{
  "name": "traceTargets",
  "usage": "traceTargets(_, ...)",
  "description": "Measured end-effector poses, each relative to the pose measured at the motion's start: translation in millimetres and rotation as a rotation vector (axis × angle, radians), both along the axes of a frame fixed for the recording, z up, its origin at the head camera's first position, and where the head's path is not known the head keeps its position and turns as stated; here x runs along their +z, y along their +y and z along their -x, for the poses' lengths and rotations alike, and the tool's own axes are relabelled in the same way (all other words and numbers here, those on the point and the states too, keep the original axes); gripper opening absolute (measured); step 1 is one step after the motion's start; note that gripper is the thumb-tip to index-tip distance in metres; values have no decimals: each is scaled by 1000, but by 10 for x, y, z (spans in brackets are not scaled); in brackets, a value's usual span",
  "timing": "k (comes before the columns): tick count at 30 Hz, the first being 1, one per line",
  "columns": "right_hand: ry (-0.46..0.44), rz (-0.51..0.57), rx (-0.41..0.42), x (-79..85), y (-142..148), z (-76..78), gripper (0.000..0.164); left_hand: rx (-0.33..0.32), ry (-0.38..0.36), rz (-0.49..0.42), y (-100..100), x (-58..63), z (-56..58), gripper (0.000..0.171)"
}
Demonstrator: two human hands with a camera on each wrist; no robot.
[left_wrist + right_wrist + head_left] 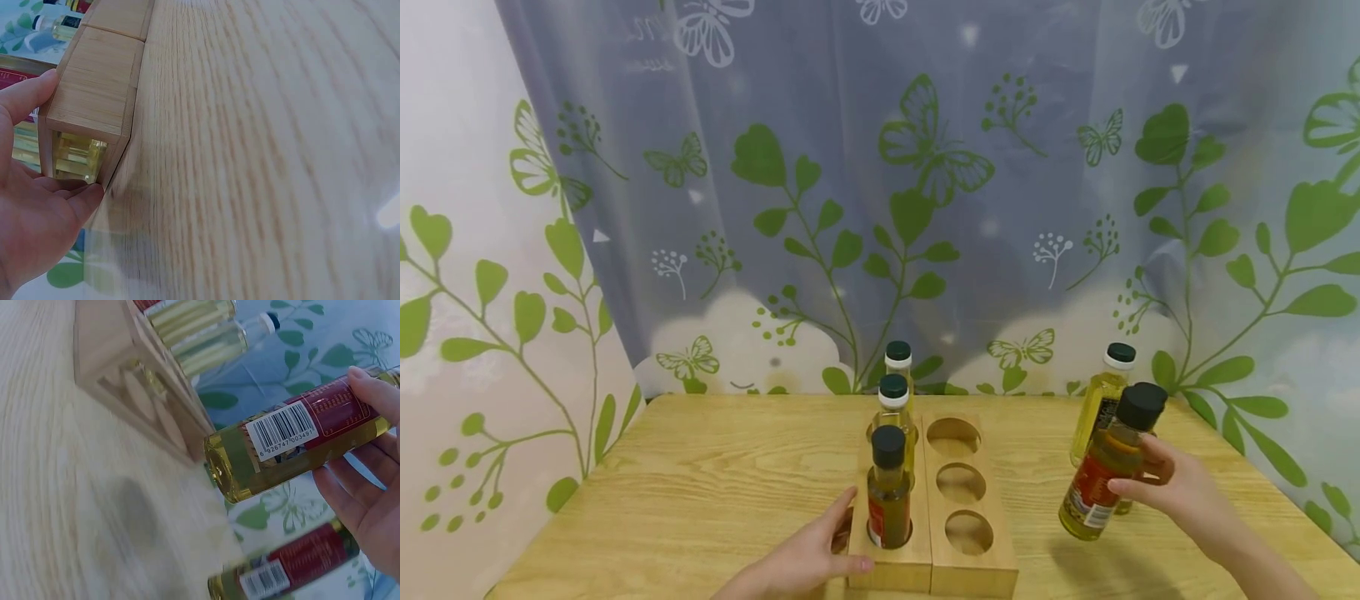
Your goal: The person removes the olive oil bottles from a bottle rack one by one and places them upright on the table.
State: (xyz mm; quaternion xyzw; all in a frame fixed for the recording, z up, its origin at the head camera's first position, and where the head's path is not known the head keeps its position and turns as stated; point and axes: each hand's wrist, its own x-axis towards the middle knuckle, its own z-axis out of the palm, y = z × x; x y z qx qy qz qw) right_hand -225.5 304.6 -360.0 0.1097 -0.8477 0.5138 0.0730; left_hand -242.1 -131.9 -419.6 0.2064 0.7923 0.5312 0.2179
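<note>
My right hand [1180,492] grips an oil bottle [1093,483] with a black cap and red label, fingers on one side and thumb on the other. The bottle tilts above the table, its barcode facing the right wrist view. My left hand [808,550] holds the near left corner of a wooden bottle rack [891,575], thumb at the front and fingers along the side. In the rack's left row stand a red-labelled bottle [889,500] in front and two oil bottles with dark green caps behind. The right row shows three round holes.
A yellow oil bottle [1097,408] with a dark green cap stands behind the held one. Another red-labelled bottle [287,562] stands nearby, mostly hidden in the head view. The wooden table [737,450] ends at a leaf-and-butterfly curtain [850,208].
</note>
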Motion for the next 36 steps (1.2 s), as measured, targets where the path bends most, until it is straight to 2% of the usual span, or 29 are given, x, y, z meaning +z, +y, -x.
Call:
traceTargets(5,-12,-32,-10,-66,172,-26,43,-1,8,11,1,4,8,98)
traceTargets(11,-84,-69,-40,-126,333,-37,42,0,0,16,3,4,6,98)
traceTargets(19,-187,-155,-76,-186,490,-29,60,-2,-20,5,9,18,2,97)
traceTargets(26,-281,-241,-124,-174,565,-7,78,-4,-23,-4,6,16,6,96)
traceTargets(36,-276,-277,-141,-251,675,11,79,7,-13,8,10,15,1,97)
